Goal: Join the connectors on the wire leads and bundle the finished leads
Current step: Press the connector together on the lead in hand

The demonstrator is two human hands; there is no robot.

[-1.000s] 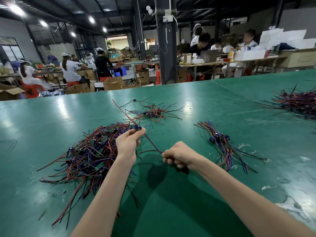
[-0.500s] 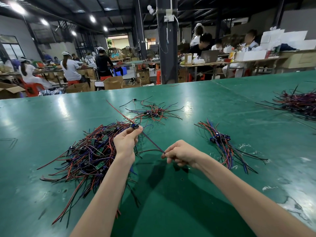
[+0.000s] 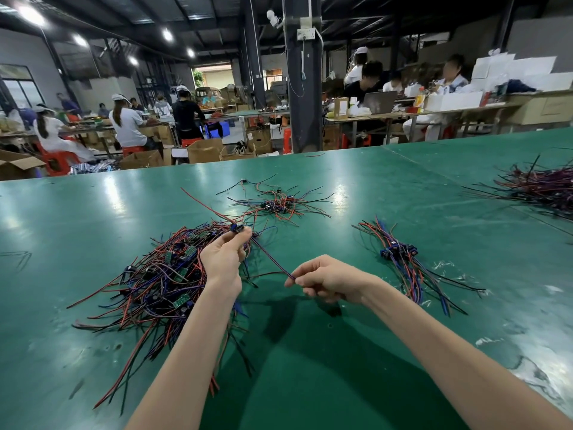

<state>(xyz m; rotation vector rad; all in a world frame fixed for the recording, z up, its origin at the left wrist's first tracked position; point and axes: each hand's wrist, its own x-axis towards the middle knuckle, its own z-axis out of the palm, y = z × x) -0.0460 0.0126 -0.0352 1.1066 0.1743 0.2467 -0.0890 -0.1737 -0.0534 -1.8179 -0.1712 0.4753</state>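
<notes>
My left hand (image 3: 224,262) pinches a small dark plastic connector (image 3: 237,228) over the far edge of the big tangled pile of red, black and blue leads (image 3: 155,280). Its thin red-and-blue lead (image 3: 273,262) runs taut to my right hand (image 3: 328,279), which pinches it. Both hands sit as they did half a second ago. Right of the pile, a smaller bundle of leads with blue connectors (image 3: 400,252) lies on the green worktop (image 3: 310,367).

The tabletop (image 3: 310,383) under me is a smooth green sheet, glossy enough to mirror the ceiling lamps, but scuffed to a dull whitish patch (image 3: 533,377) on my right. The stretched lead (image 3: 269,257) and the piled leads (image 3: 148,283) wear smooth, plastic-looking red, black and blue sheathing, with matt green circuit boards (image 3: 181,301) among them. The blue connectors (image 3: 398,251) look like plastic, and the boxes (image 3: 204,150) behind are plain brown cardboard.
</notes>
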